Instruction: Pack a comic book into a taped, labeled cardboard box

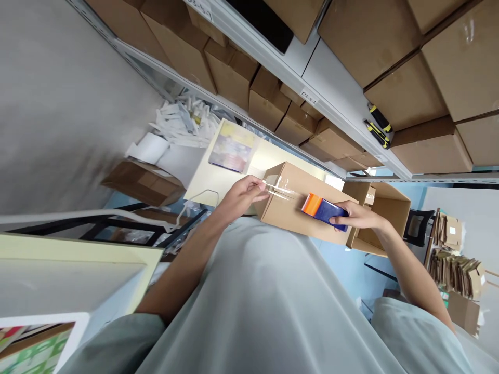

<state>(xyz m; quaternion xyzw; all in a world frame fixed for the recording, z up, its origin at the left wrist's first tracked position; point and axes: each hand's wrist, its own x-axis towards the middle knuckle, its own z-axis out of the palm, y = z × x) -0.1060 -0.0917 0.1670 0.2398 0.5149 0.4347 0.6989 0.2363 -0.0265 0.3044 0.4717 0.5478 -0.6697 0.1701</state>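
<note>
A closed cardboard box [300, 202] lies in front of my body, on a pale yellow table. My left hand [245, 193] is at the box's left end, thumb and fingers pinched on a strip of clear packing tape [276, 192] that runs onto the top. In my right hand [353, 215] is a dark blue tape dispenser [324, 212] with an orange toothed front. It is held over the top of the box, its orange end pointing left. Whether it touches the cardboard, I cannot tell.
Shelves [304, 85] full of cardboard boxes run along the far side, with two yellow-black utility knives [377, 130] on one. An open carton [384, 215] stands right of the box. A printed sheet [231, 148] lies on the table [202, 179]. Another open carton [144, 182] is at left.
</note>
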